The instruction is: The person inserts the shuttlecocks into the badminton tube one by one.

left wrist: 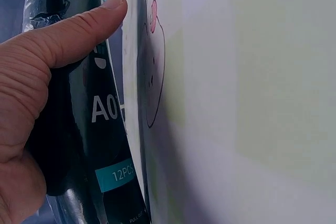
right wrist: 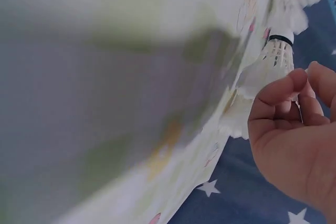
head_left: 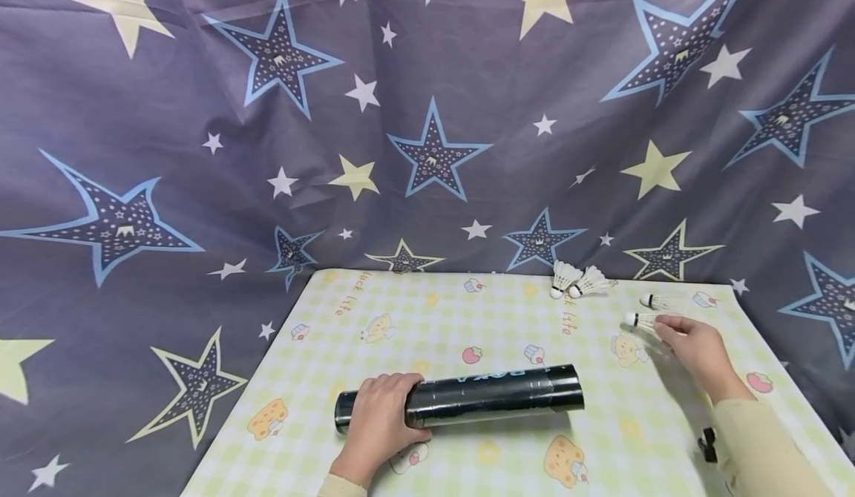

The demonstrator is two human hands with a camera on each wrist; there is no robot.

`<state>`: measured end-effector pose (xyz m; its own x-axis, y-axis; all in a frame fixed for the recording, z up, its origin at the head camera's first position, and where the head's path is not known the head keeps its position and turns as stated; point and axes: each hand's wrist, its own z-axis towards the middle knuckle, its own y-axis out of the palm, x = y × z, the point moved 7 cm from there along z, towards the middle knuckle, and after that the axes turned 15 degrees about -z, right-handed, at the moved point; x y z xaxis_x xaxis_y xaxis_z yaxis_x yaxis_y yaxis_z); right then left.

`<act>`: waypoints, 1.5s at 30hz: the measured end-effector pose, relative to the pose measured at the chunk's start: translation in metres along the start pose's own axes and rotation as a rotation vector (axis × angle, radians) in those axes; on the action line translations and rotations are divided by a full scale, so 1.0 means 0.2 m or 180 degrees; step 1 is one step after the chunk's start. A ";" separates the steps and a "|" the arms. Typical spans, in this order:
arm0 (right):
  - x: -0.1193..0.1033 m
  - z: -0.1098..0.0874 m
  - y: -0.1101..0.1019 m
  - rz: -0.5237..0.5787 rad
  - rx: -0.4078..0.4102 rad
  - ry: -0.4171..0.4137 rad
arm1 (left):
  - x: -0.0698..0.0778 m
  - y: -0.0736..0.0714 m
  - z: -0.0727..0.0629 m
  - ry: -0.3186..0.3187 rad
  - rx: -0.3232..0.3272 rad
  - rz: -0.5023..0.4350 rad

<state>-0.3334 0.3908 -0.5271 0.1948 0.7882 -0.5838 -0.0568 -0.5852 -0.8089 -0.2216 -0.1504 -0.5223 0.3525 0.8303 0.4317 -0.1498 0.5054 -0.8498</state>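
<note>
My left hand (head_left: pixel 381 426) grips a black shuttlecock tube (head_left: pixel 497 397) near its left end. The tube lies sideways, its other end pointing right; in the left wrist view my thumb stretches across the tube (left wrist: pixel 84 145) above the "12PCS" label. Over at the right, my right hand (head_left: pixel 701 352) pinches the feathers of a white shuttlecock (head_left: pixel 641 322) between thumb and fingers. Its cork, with a dark band, faces left, as the shuttlecock (right wrist: pixel 281 51) in the right wrist view also shows. A second shuttlecock (head_left: pixel 657 302) lies just behind it.
Two more shuttlecocks, one (head_left: pixel 564 278) beside the other (head_left: pixel 591 282), lie at the table's back edge. A checked cloth with printed cartoons covers the table (head_left: pixel 427 319). Behind hangs a dark star-patterned curtain (head_left: pixel 467 59). A small black object (head_left: pixel 706 445) is by the right sleeve.
</note>
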 end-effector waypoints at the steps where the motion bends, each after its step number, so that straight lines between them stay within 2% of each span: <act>1: 0.01 -0.04 0.01 0.0048 -0.0030 0.0054 | 0.00 0.00 0.00 -0.0006 0.0002 -0.0009; 6: 0.03 -0.23 0.06 0.0481 -0.0257 0.0185 | -0.01 0.00 0.00 -0.0044 0.0010 -0.0026; 10: 0.00 -0.37 0.09 0.0967 -0.0387 0.0065 | -0.01 0.00 0.00 -0.0059 0.0025 -0.0033; 16: -0.11 -0.55 0.10 0.2062 -0.0548 -0.0118 | 0.00 0.00 -0.01 0.0013 0.0084 -0.0061; 20: -0.21 -0.62 0.12 0.2443 -0.0589 -0.0348 | 0.01 -0.01 0.00 0.0034 0.0102 -0.0034; 24: -0.29 -0.67 0.15 0.2461 -0.0605 -0.0476 | 0.01 -0.01 0.00 0.0036 0.0102 -0.0021; 34: -0.45 -0.77 0.25 0.1974 -0.0751 -0.0696 | 0.03 -0.02 0.02 0.0048 0.0056 -0.0069; 40: -0.53 -0.80 0.31 0.2057 -0.0900 -0.0661 | 0.05 -0.03 0.02 0.0084 0.0075 -0.0072; 45: -0.57 -0.81 0.33 0.2069 -0.0794 -0.0550 | 0.04 -0.04 0.01 0.0089 0.0113 0.0001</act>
<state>-0.2009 0.2316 -0.5038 0.0386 0.2722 -0.9615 0.1210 -0.9564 -0.2659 -0.2194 -0.1463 -0.5116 0.3781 0.8238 0.4224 -0.1823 0.5136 -0.8384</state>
